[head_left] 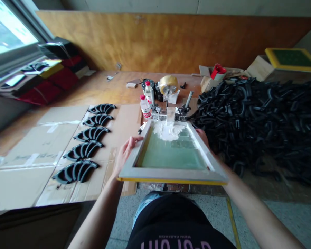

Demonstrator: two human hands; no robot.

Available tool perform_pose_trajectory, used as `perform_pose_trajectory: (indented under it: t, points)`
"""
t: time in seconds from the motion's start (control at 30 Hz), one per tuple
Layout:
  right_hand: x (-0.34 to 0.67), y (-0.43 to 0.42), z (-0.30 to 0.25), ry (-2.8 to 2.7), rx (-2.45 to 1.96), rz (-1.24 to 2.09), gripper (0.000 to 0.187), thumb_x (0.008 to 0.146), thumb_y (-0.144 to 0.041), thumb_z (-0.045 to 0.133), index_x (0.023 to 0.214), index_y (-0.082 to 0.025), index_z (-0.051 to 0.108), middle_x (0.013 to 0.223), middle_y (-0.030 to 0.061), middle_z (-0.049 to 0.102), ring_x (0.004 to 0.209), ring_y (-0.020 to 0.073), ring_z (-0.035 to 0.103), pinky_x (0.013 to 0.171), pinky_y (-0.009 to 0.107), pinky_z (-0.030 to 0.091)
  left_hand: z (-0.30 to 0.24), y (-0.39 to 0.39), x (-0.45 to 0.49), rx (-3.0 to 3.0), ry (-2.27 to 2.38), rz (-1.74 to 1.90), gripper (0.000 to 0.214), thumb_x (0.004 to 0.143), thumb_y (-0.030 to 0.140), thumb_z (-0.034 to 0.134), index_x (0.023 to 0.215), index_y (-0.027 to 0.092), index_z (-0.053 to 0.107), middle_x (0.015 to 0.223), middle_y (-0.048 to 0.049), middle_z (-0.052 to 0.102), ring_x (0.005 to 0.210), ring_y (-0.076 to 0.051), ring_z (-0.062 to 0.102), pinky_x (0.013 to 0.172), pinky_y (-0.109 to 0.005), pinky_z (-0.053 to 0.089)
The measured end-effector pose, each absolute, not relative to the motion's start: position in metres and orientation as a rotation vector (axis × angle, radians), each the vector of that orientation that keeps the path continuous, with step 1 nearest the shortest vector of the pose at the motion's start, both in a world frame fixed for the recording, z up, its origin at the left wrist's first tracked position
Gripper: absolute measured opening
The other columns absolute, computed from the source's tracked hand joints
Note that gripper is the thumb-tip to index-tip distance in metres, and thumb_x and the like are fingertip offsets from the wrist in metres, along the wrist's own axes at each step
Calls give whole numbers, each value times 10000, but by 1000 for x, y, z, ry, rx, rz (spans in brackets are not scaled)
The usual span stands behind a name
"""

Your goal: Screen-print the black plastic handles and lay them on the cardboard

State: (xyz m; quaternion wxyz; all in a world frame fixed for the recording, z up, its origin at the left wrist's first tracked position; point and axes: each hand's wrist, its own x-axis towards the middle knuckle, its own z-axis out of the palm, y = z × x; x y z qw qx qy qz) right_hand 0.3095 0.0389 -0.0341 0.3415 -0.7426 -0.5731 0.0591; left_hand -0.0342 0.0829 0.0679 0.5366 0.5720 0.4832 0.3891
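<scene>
A screen printing frame [171, 173] with a pale rim and green mesh lies in front of me, tilted, its far end at a metal clamp [182, 117]. White ink [171, 133] is smeared over the far part of the mesh, around a flat upright piece [170, 116]. My left hand [126, 152] is closed on the frame's left side, its fingertips at the rim. At the opposite side my right hand [202, 136] grips the rim; most of its fingers are hidden behind the frame. Whatever lies under the frame is out of sight.
Rows of curved black parts [76, 171] lie on cardboard [20, 186] to the left. A large heap of black parts [248, 114] fills the right. Behind the clamp stand plastic bottles [145, 109] and a tape roll [168, 84]. Red boxes [52, 84] sit by the window.
</scene>
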Motion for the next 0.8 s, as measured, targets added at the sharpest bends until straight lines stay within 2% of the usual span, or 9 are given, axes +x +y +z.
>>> perform_pose_trajectory:
  t: [0.1, 0.17, 0.2, 0.27, 0.37, 0.43, 0.63, 0.73, 0.8]
  points:
    - [322, 64, -12, -1422, -1904, -28, 312, 885, -200, 548, 1152, -106, 679, 1129, 132, 652, 1048, 222, 593, 951, 339, 484, 29, 65, -45, 1317, 1253, 738, 543, 763, 606, 637, 1131, 210, 687, 849, -20, 684, 695, -153, 591, 598, -238, 446]
    - [306, 89, 3, -1582, -1792, -108, 494, 830, -203, 660, 1312, -143, 573, 1341, 147, 531, 1217, 261, 502, 1048, 392, 422, 0, 60, -46, 1266, 1273, 699, 681, 734, 585, 673, 1302, 220, 584, 776, 3, 660, 650, -144, 579, 575, -230, 436]
    - [293, 101, 8, -1698, -1743, -121, 561, 813, -205, 689, 1349, -159, 532, 1381, 137, 492, 1248, 268, 472, 1066, 403, 403, -13, 60, -45, 1257, 1282, 693, 735, 733, 578, 674, 1360, 220, 531, 744, 16, 643, 624, -138, 567, 561, -226, 426]
    - [265, 122, 14, -1901, -1740, -94, 501, 812, -190, 691, 1294, -175, 556, 1295, 115, 550, 1186, 265, 501, 1011, 396, 431, -34, 63, -45, 1266, 1299, 689, 767, 742, 569, 665, 1400, 218, 488, 717, 29, 618, 594, -127, 547, 538, -218, 408]
    - [237, 128, 10, -2088, -1859, 2, 192, 855, -175, 631, 1045, -153, 642, 1014, 98, 653, 992, 249, 559, 862, 354, 462, -50, 66, -46, 1271, 1294, 666, 748, 760, 572, 646, 1403, 225, 488, 754, 19, 629, 605, -129, 555, 540, -219, 415]
    - [231, 113, 4, -2191, -1843, 23, 88, 876, -159, 583, 936, -148, 646, 935, 99, 661, 937, 239, 560, 820, 335, 447, -54, 66, -48, 1274, 1295, 659, 740, 774, 574, 632, 1406, 217, 486, 803, -1, 650, 661, -144, 585, 584, -229, 446]
    - [243, 66, 8, -2580, -1295, 200, 124, 828, -103, 571, 850, -191, 656, 869, 44, 662, 889, 203, 568, 725, 280, 415, -55, 64, -48, 1267, 1289, 674, 725, 791, 568, 623, 1401, 197, 494, 904, -47, 693, 769, -180, 631, 667, -264, 488]
    - [244, 72, 9, -2471, -1372, 197, 110, 842, -136, 578, 819, -204, 661, 827, 29, 659, 863, 200, 570, 697, 279, 409, -52, 64, -48, 1246, 1302, 686, 729, 773, 569, 643, 1380, 186, 518, 882, -48, 704, 749, -188, 640, 651, -267, 487]
    - [242, 72, 2, -2387, -1438, 112, 152, 851, -107, 549, 867, -192, 674, 874, 51, 671, 910, 215, 566, 721, 293, 420, -50, 64, -48, 1227, 1301, 680, 733, 764, 571, 650, 1373, 182, 522, 839, -39, 701, 710, -185, 638, 621, -264, 480]
